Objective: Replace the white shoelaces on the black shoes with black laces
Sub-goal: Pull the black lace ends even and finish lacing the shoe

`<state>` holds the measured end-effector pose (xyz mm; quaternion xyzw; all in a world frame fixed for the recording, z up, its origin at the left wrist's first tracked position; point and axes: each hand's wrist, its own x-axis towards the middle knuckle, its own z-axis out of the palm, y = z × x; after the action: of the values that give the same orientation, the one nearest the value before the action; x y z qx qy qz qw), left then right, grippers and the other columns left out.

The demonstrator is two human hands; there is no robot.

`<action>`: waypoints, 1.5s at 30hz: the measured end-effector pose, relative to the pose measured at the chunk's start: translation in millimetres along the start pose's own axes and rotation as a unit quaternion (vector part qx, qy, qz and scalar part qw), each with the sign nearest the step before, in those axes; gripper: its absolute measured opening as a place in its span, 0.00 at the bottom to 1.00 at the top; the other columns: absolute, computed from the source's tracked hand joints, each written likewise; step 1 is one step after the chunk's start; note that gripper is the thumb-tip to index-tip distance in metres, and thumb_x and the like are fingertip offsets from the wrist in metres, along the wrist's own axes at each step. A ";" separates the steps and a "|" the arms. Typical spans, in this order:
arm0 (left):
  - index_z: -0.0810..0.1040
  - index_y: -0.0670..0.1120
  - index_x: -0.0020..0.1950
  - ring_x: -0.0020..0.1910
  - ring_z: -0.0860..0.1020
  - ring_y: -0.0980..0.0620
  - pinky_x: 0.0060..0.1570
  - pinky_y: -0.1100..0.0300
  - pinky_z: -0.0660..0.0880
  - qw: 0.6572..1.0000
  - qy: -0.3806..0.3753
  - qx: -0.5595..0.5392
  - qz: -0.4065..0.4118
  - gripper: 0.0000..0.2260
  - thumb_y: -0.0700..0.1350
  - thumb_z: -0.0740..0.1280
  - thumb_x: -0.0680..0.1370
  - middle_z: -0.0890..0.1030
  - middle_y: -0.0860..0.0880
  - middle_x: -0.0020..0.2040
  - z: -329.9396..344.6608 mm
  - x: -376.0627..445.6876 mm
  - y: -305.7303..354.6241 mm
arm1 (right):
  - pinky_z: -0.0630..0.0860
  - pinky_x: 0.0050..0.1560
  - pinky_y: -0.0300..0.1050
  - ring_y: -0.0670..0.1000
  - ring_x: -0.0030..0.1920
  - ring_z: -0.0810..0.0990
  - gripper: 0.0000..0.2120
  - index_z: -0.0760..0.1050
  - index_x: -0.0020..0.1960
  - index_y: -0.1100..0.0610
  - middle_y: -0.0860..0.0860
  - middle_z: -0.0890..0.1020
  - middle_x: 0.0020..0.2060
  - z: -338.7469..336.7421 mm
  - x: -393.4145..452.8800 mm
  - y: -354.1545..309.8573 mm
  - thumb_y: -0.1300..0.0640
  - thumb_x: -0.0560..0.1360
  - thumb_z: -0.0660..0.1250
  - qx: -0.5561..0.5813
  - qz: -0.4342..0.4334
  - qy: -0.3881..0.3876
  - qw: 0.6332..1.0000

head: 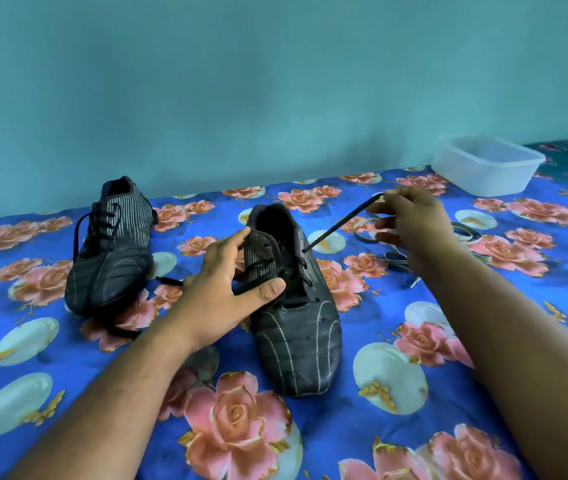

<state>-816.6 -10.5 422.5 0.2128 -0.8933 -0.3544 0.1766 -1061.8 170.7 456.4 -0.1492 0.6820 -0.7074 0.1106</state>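
Note:
Two black shoes with pale stripes lie on the flowered blue cloth. The near shoe (296, 327) sits in the middle with its toe toward me. My left hand (232, 285) grips its left side and tongue, the thumb pressing black lace strands. My right hand (410, 225) pinches the black lace (339, 225) that runs taut up and to the right from an upper right eyelet. The far shoe (113, 251) at the left is threaded with a black lace, its ends trailing loose on the cloth.
A translucent plastic tub (487, 164) stands at the back right by the teal wall. Pale laces (466, 235) lie coiled behind my right hand. Below it, scissors (395, 259) rest on the cloth (68, 375).

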 end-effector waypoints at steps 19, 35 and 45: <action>0.69 0.47 0.55 0.36 0.69 0.61 0.40 0.70 0.69 0.988 -0.046 -0.148 0.015 0.35 0.67 0.79 0.62 0.76 0.63 0.35 -4.6 2.0 -8.3 | 0.69 0.55 0.47 0.49 0.55 0.73 0.02 0.81 0.46 0.45 0.37 0.80 0.44 14.4 -10.8 12.9 0.50 0.76 0.74 -0.341 -0.366 -0.168 0.849; 0.82 0.50 0.44 0.47 0.76 0.62 0.50 0.78 0.67 0.988 0.044 -0.143 0.025 0.07 0.51 0.69 0.79 0.84 0.43 0.44 -11.3 0.3 -0.9 | 0.69 0.65 0.62 0.51 0.65 0.71 0.16 0.79 0.57 0.36 0.38 0.78 0.56 17.2 -15.9 14.6 0.33 0.72 0.68 -0.375 -0.376 -0.213 0.820; 0.81 0.56 0.43 0.51 0.79 0.57 0.59 0.45 0.75 0.985 0.166 -0.030 0.046 0.09 0.59 0.69 0.78 0.83 0.55 0.46 -14.1 5.7 -5.5 | 0.71 0.62 0.63 0.49 0.61 0.72 0.12 0.79 0.50 0.41 0.36 0.79 0.49 23.2 -15.9 19.6 0.35 0.76 0.63 -0.362 -0.397 -0.223 0.813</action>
<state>-813.5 -24.8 429.2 0.2217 -0.8492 -0.3324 0.3453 -1039.5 153.9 436.5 -0.5901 0.7268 -0.3390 -0.0929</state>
